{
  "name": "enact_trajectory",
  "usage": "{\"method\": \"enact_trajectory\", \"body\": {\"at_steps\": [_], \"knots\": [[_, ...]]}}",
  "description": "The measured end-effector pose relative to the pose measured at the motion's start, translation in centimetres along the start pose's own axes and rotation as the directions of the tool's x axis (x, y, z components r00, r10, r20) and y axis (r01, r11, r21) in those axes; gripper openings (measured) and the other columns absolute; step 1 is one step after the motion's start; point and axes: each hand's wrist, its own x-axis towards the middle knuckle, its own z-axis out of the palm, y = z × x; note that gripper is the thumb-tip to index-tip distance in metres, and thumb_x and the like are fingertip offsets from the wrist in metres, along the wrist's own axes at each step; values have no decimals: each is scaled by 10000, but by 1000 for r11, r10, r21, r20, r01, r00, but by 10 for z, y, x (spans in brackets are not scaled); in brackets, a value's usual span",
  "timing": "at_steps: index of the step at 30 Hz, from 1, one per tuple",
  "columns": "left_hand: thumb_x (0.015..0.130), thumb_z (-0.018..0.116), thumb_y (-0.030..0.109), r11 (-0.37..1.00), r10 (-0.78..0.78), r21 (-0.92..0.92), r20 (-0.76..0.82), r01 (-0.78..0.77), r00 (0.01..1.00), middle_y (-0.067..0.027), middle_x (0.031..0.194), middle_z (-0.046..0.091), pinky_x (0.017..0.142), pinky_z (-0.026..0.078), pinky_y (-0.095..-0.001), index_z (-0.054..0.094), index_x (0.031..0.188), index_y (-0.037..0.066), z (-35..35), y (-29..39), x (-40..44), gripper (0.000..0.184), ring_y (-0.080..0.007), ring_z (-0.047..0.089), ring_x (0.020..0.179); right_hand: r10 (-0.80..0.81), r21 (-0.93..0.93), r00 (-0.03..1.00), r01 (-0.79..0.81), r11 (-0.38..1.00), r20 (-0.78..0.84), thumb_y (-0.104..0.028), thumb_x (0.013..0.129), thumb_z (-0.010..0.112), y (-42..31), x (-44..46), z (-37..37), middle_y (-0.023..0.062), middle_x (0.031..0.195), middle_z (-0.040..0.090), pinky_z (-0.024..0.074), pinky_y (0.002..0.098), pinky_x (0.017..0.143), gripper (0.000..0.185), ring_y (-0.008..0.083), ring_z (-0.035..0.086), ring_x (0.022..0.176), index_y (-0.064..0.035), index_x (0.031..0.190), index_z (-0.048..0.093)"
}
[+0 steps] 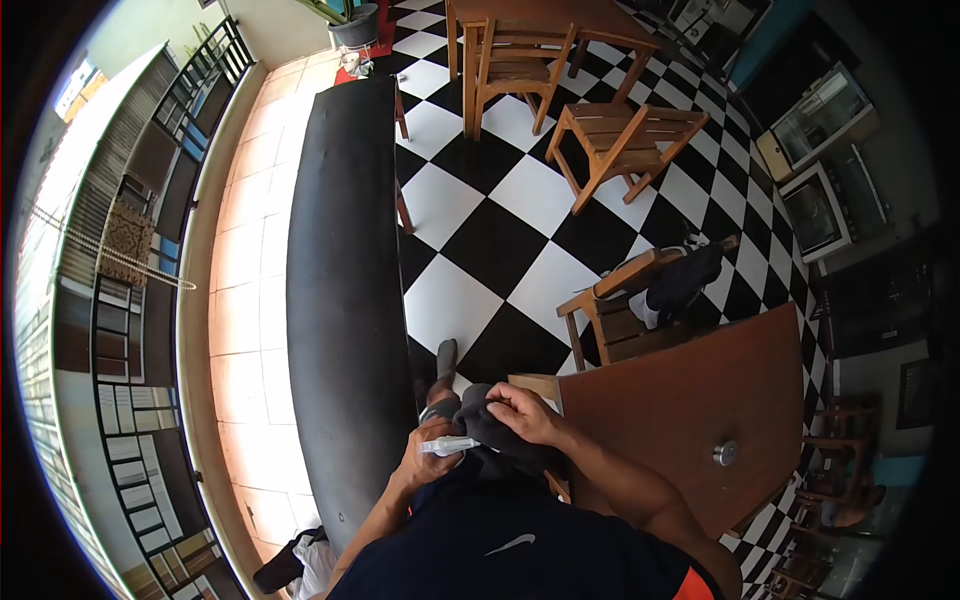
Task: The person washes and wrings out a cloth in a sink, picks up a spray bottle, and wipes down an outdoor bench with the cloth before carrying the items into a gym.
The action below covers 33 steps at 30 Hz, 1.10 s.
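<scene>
My left hand [428, 455] is closed around a flat white item [449, 445], which looks like folded cloth or paper; its exact kind is unclear. Just to the right, my right hand [522, 412] has its fingers bent against a dark grey sock [480, 408], gripping its upper side. This sock appears to cover my raised foot, though my arms and lap hide much of it. My other foot [447, 358], in a grey sock, rests on the checkered floor below.
A long black padded bench [345, 250] runs along my left. On my right stands a brown table [690, 400] with a small round metal object [724, 453] on it. A wooden chair [625, 325] holds dark clothing [685, 280]. More wooden chairs [625, 150] stand ahead.
</scene>
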Motion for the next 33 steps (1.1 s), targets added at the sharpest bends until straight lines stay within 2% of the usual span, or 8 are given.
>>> {"method": "enact_trajectory", "body": {"at_steps": [4,11,15,18,20,25,28,33], "knots": [[589,718,105,979,162,107,130,-176,978,-74,856,664,741,518,-372,673,842,63,-55,-8,153,260,-289,612,774,15,-284,974,-80,956,-226,-234,921,622,3,72,-103,191,934,678,519,398,768,269,345,675,943,8,1027,570],[602,731,116,934,274,82,467,-349,841,-92,929,662,725,541,-365,668,911,41,-85,18,423,324,-295,638,837,-86,-336,873,-92,937,-480,-416,841,713,-41,107,-210,237,969,672,520,423,842,589,382,649,1004,1,1196,498],[633,730,57,918,323,10,561,-396,762,-153,1030,657,774,545,-387,653,1021,-4,-53,29,552,400,-322,652,887,167,-87,854,-240,967,-492,-351,900,664,-55,137,-295,202,905,689,511,373,784,443,315,683,882,28,1119,597],[664,654,-19,933,314,-7,506,-360,804,-183,1152,631,847,525,-371,536,1295,10,-12,55,649,642,-288,650,950,-15,44,557,92,995,-830,-359,944,608,-47,164,-371,160,909,698,510,334,764,427,225,678,836,32,1114,633],[677,615,-41,950,301,-69,466,-305,832,-171,1176,628,866,521,-349,488,1351,17,3,77,697,688,-257,651,956,246,403,478,259,878,-843,-420,973,552,-69,161,-433,73,902,693,504,287,773,500,123,631,829,55,1109,626],[655,663,-28,920,388,-178,531,-349,753,-148,958,655,800,523,-342,636,1085,26,63,100,815,434,-259,665,908,338,415,257,701,580,-906,-407,987,534,-87,154,-568,30,900,665,501,256,764,426,99,626,849,-1,1066,635],[638,626,-22,843,537,-355,608,-405,584,-173,1104,654,875,519,-365,654,1012,8,119,125,884,376,-289,650,1023,487,407,157,787,464,-859,-350,975,565,-81,166,-639,54,981,678,506,252,798,380,125,646,903,13,1060,639],[657,777,79,701,681,-492,677,-517,280,-185,1453,422,934,507,-399,695,1000,83,273,179,1005,353,-363,567,1175,449,501,261,645,577,-854,-248,940,618,-53,145,-763,82,1060,656,510,288,827,377,135,630,931,23,1197,567]]}}
